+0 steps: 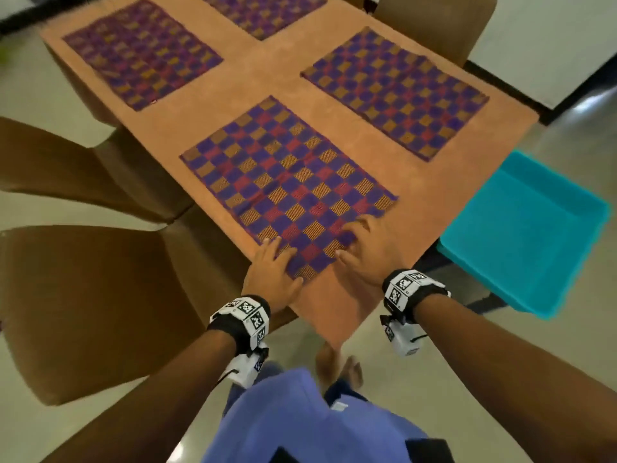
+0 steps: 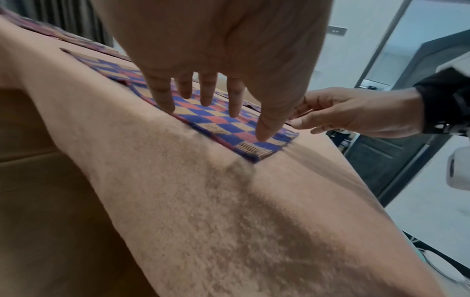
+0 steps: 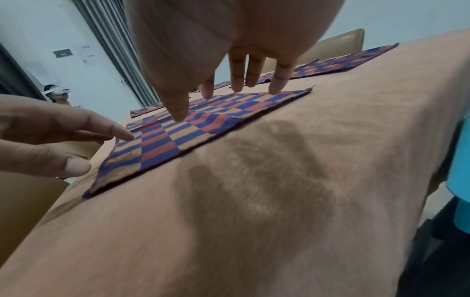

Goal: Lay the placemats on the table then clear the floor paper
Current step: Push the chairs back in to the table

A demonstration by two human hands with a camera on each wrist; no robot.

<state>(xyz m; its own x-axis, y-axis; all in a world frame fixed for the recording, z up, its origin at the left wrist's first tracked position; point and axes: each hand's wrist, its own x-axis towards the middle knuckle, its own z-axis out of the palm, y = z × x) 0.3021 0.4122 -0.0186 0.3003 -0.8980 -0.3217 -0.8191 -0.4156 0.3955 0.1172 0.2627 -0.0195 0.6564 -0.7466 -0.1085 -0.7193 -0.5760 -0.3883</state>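
Several purple, red and orange checked placemats lie on the tan-covered table (image 1: 434, 208). The nearest placemat (image 1: 287, 185) lies flat by the table's near corner. My left hand (image 1: 272, 265) rests with straight fingers on its near left corner. My right hand (image 1: 364, 252) presses flat on its near right edge. In the left wrist view my left hand's fingers (image 2: 234, 100) spread over the placemat (image 2: 229, 128), and the right hand (image 2: 356, 114) touches its far edge. The right wrist view shows my right hand's fingers (image 3: 237, 78) touching the placemat (image 3: 203, 124). No floor paper is in view.
Three other placemats (image 1: 142, 51) (image 1: 395, 91) (image 1: 263, 11) lie further along the table. A teal bin (image 1: 527, 232) stands at the right of the table. Brown chairs (image 1: 83, 305) (image 1: 50, 162) stand on the left, another chair (image 1: 434, 25) at the far side.
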